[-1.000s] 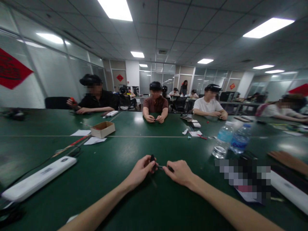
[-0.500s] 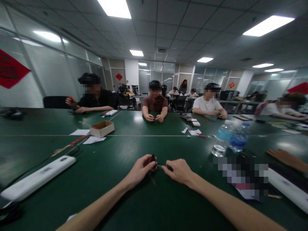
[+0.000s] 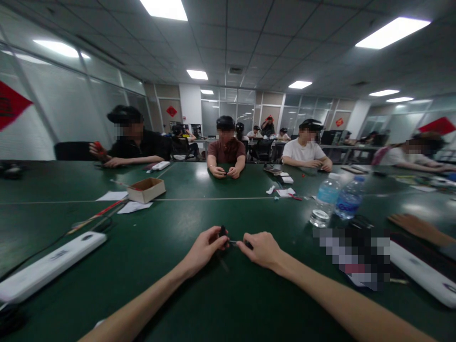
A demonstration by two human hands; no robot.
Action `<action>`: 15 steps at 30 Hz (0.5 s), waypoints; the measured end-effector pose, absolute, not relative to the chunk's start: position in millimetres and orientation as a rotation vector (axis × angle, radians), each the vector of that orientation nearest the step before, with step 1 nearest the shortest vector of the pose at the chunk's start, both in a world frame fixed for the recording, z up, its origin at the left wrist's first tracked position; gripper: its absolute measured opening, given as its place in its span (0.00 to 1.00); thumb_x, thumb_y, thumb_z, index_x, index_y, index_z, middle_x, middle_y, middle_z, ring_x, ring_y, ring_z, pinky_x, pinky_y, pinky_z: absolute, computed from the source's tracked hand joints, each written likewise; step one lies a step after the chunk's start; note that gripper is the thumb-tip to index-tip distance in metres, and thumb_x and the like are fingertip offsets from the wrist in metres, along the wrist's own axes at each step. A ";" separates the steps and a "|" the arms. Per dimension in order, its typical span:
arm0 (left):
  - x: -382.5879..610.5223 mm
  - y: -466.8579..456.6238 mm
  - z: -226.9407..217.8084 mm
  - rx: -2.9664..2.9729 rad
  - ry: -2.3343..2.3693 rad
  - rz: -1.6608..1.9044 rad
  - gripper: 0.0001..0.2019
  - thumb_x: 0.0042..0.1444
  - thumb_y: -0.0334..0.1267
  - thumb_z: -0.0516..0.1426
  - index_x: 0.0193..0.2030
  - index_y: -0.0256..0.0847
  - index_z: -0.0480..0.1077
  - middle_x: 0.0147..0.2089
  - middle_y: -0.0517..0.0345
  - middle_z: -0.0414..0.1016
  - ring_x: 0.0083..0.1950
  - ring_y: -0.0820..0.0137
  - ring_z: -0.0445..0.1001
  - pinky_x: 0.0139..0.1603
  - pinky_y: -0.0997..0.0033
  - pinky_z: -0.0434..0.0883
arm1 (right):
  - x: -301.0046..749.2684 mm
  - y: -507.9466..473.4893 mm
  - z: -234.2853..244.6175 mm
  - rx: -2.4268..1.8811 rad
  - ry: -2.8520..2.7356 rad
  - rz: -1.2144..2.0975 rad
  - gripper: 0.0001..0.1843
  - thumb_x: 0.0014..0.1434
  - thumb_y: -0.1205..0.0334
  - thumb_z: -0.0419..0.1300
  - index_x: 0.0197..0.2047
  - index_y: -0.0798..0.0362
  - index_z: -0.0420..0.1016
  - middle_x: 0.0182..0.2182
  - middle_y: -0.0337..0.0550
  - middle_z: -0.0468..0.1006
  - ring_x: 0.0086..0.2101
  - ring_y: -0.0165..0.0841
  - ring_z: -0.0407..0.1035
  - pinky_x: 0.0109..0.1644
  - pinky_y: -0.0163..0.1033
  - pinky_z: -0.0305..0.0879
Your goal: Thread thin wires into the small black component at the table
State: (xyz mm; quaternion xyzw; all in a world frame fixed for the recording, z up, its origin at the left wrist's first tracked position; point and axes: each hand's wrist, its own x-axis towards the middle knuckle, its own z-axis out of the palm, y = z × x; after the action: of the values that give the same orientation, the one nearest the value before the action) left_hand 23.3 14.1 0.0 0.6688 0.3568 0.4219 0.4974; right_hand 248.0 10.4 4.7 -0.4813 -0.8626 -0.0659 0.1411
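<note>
Over the green table (image 3: 192, 299), my left hand (image 3: 203, 249) is closed on a small black part (image 3: 223, 231). Its top pokes out between thumb and fingers, and the rest is covered, so I cannot tell its exact kind. My right hand (image 3: 265, 249) is closed round the dark handle of what looks like a small screwdriver (image 3: 233, 242). The thin metal shaft spans the gap between my hands and points left at the black part. Whether its tip touches the part is hidden by my left fingers.
A white power strip (image 3: 53, 266) lies left, near an open cardboard box (image 3: 147, 191). Water bottles (image 3: 325, 202) stand right, beside a blurred pile (image 3: 356, 256) and another white strip (image 3: 420, 270). A neighbour's hand (image 3: 418, 228) rests at far right. People sit opposite.
The whole view has shifted slightly, with the surroundings moving a little left and up. My hands keep the same grip, and the gap between them looks slightly narrower.
</note>
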 end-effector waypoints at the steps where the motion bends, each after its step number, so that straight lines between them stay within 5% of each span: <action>1: 23.2 14.1 0.0 1.616 0.869 1.018 0.18 0.58 0.49 0.56 0.47 0.37 0.68 0.40 0.51 0.73 0.39 0.65 0.73 0.41 0.68 0.69 | 247.7 10.1 4.9 -1.395 -2.488 -0.182 0.25 0.68 0.44 0.43 0.35 0.52 0.72 0.26 0.41 0.76 0.27 0.32 0.70 0.31 0.34 0.54; 15: 22.7 13.1 -0.6 1.544 0.818 1.010 0.16 0.60 0.46 0.55 0.47 0.37 0.66 0.43 0.50 0.72 0.42 0.64 0.73 0.44 0.65 0.70 | 248.8 11.6 3.8 -1.345 -2.494 -0.135 0.25 0.68 0.44 0.43 0.35 0.52 0.73 0.25 0.40 0.75 0.25 0.30 0.69 0.30 0.34 0.53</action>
State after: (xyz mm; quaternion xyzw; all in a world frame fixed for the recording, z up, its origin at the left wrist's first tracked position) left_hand 22.7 13.1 -0.6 0.6476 0.3432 0.4235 0.5325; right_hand 248.8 11.6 3.8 -0.4687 -0.8690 -0.0470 0.1516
